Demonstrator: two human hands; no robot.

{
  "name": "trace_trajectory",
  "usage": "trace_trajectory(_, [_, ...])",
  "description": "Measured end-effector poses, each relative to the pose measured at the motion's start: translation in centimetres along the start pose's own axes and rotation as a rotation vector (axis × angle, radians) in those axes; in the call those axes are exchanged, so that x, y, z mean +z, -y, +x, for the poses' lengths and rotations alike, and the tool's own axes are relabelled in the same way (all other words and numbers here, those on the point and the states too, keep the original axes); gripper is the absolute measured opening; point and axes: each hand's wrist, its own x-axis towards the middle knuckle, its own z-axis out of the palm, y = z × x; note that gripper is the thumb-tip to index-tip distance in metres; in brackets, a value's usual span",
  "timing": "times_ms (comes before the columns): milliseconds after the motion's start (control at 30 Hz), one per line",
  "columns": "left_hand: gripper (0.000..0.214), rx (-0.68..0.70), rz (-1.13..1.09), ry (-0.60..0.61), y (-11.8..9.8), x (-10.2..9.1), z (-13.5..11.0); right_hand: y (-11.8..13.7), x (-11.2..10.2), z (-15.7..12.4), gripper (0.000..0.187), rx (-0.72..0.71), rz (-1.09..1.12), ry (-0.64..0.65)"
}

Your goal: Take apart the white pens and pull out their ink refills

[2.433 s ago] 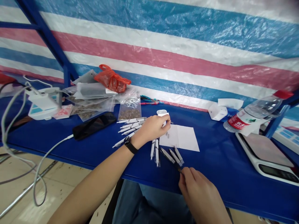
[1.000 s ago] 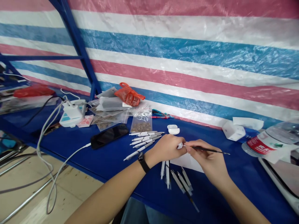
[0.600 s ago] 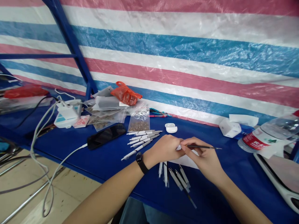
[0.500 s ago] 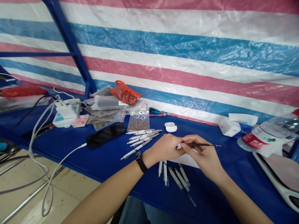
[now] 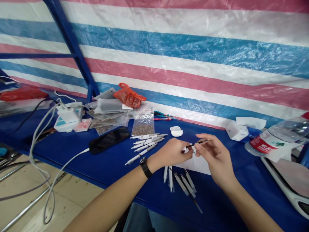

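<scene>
My left hand [image 5: 172,150], wearing a black wristband [image 5: 145,167], is closed around a white pen barrel [image 5: 184,149], mostly hidden by the fingers. My right hand [image 5: 214,158] pinches a thin dark pen refill [image 5: 203,141] between thumb and fingertips. Its near end meets the barrel at my left fingers, its tip pointing right. Under the hands lies a white paper sheet [image 5: 201,165]. Closer to me are several clear-gripped pen front parts [image 5: 185,183], white pen parts [image 5: 171,178] and another dark refill [image 5: 198,205]. Several white pens [image 5: 147,143] lie left of my left hand.
A white earbud case [image 5: 176,131] sits behind the hands. To the left are a phone [image 5: 109,140] on a cable, plastic bags of small parts [image 5: 143,129] and a power strip [image 5: 68,119]. At right stand a bottle [image 5: 270,140] and a scale [image 5: 289,180].
The refill's exposed length right of my hands has become shorter and it tilts upward. My right hand has shifted slightly right, its fingers more spread. My left hand has hardly moved.
</scene>
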Motion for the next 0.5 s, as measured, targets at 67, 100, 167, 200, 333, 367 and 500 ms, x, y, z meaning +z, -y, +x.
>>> trace_trajectory(67, [0.018,-0.012,-0.042,0.006,-0.08,-0.14,-0.01,0.10,0.04,0.01,0.033,-0.009,0.032,0.007])
trace_trajectory(100, [0.020,-0.016,-0.058,0.004,-0.11,-0.19,-0.02,0.14,0.09,-0.02,0.033,-0.014,0.049,0.005])
trace_trajectory(167, [0.021,-0.025,-0.080,-0.008,-0.12,-0.24,-0.02,0.16,0.18,-0.08,0.032,-0.020,0.079,-0.002])
trace_trajectory(200, [0.022,-0.030,-0.089,-0.013,-0.10,-0.23,-0.01,0.14,0.20,-0.10,0.030,-0.021,0.091,-0.007])
trace_trajectory(333, [0.022,-0.060,-0.171,-0.024,0.07,-0.13,0.13,-0.07,-0.05,0.05,0.025,-0.006,0.089,-0.061])
trace_trajectory(367, [0.022,-0.067,-0.205,-0.032,0.10,-0.12,0.17,-0.14,-0.15,0.13,0.025,0.002,0.074,-0.067])
trace_trajectory(500, [0.025,-0.088,-0.320,-0.075,0.12,-0.25,0.25,-0.50,-0.38,0.21,0.028,0.045,-0.007,-0.006])
